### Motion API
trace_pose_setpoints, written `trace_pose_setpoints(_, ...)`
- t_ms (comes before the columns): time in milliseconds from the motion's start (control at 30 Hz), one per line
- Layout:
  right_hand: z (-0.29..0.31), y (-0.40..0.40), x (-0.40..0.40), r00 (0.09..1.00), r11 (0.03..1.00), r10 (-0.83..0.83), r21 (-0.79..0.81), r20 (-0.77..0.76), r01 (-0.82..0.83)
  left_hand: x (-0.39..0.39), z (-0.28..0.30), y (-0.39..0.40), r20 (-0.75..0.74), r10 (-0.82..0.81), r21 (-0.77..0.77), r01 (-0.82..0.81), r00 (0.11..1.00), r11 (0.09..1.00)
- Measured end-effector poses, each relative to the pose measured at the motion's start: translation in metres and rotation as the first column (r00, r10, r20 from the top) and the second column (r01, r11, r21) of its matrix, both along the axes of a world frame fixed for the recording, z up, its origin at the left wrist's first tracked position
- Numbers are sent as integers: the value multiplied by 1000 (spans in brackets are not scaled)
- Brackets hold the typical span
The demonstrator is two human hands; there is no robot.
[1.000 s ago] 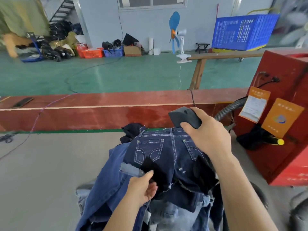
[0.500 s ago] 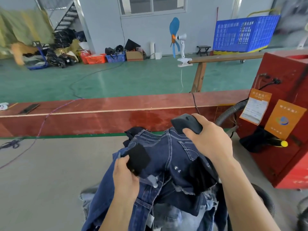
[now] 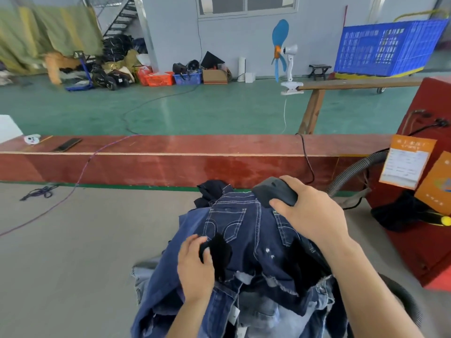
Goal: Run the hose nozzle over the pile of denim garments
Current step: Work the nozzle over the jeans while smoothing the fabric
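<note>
right hand [image 3: 310,213], centre-right of frame: fingers curled over the top of the dark hose nozzle [image 3: 274,195], gripping it. nozzle sits against the waistband of the top pair of dark jeans [image 3: 246,230], at the upper edge of the pile.

left hand [image 3: 195,267], lower centre: thumb and fingers pinch a black fabric patch [image 3: 219,252] lying on the seat of the same jeans, just below the left back pocket.

pile of denim garments [image 3: 234,289]: lower centre of frame, heaped on the grey table surface [image 3: 73,252]. dark blue pieces on top, paler washed denim underneath with frayed hems showing. a black garment pokes out at the pile's far edge.

grey ribbed hose [image 3: 351,172] curves from behind the right hand toward the red machine cabinet [image 3: 415,240] at right edge; a second stretch of hose shows at lower right. orange labels are fixed to the cabinet side.

beyond the pile: long red board [image 3: 158,164] across mid-frame, phone [image 3: 67,144] on it at left. green floor behind; clip fan [image 3: 284,54] with blue blades upper centre; blue crate [image 3: 388,50] upper right.
</note>
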State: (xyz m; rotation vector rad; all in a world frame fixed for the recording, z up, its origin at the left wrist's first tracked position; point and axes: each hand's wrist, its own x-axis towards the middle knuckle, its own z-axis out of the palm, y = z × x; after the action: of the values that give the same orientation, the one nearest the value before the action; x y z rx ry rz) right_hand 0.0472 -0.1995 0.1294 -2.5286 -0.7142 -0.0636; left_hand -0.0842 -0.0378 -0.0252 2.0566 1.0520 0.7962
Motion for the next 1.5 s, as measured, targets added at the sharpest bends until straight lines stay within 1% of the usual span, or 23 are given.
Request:
trace_pose_setpoints(67,-4,7,-8,998,996,68,-50,-14,-69,5,0,-3,-129,-305,-114,291,944,950)
trace_pose_setpoints(167,-13,16,-19,988,980,144,-131,-57,-150,7,-15,-8,-442,-497,-315,390,747,865)
trace_pose_setpoints(200,-17,17,-22,985,975,158,-149,-70,-167,7,-20,-11,-521,-476,-282,384,709,879)
trace_pose_setpoints(267,-22,18,-25,980,968,175,-165,-93,-189,10,-21,-17,-599,-356,-104,371,717,923)
trace_pose_setpoints(367,-22,12,-19,986,975,144,-159,-89,-157,30,-10,-33,-487,-342,113,446,804,888)
trace_pose_setpoints(467,-16,0,-8,998,989,51,-141,-21,-53,51,-3,-48,-560,-506,97,659,656,746)
trace_pose_setpoints(533,-12,-8,0,1000,996,0,-92,-8,-1,62,-2,-48,-667,-477,100,703,573,705)
trace_pose_setpoints(600,-10,-15,5,999,998,-30,-47,-28,29,69,5,-51,-597,-418,160,612,685,774)
trace_pose_setpoints(667,-9,-22,10,998,999,-39,-15,-51,38,80,16,-57,-225,-240,232,291,944,928)
trace_pose_setpoints(733,-7,-26,14,997,999,-50,9,-58,51,93,22,-60,80,-67,133,55,995,990)
trace_pose_setpoints(767,-7,-28,15,996,998,-62,20,-59,63,97,24,-62,66,-133,73,129,989,989)
trace_pose_setpoints(800,-6,-29,16,996,997,-72,28,-62,73,102,19,-65,-102,-286,73,294,953,953)
trace_pose_setpoints(867,-6,-30,16,994,997,-73,29,-76,75,103,7,-70,-512,-472,90,592,717,801)
trace_pose_setpoints(900,-6,-30,15,994,997,-67,21,-87,69,100,3,-72,-605,-482,91,656,634,749)
trace_pose_setpoints(967,-8,-30,14,994,999,-49,-16,-100,48,92,-2,-72,-529,-528,59,649,664,758)
trace_pose_setpoints(1033,-10,-27,10,996,997,-34,-78,-85,28,83,0,-64,-258,-524,50,552,812,832)
trace_pose_setpoints(1067,-11,-24,8,997,994,-28,-108,-73,20,77,0,-58,-159,-444,83,460,882,884)
trace_pose_setpoints(1133,-14,-18,2,999,989,0,-146,-54,-8,66,-1,-44,-149,-277,61,289,949,955)
trace_pose_setpoints(1233,-21,-9,-6,996,983,68,-169,-63,-78,51,-10,-32,-387,-309,-142,275,869,951)
trace_pose_setpoints(1300,-26,-5,-10,991,978,106,-171,-80,-118,43,-17,-31,-487,-338,-140,310,806,940)
trace_pose_setpoints(1333,-28,-3,-12,989,976,118,-175,-86,-131,40,-20,-32,-466,-347,-139,320,814,937)
trace_pose_setpoints(1467,-34,-1,-14,987,968,127,-204,-96,-144,32,-21,-30,-104,-330,-209,304,938,929)
trace_pose_setpoints(1500,-35,-2,-14,987,967,130,-209,-99,-148,31,-23,-28,-79,-298,-216,275,951,937)
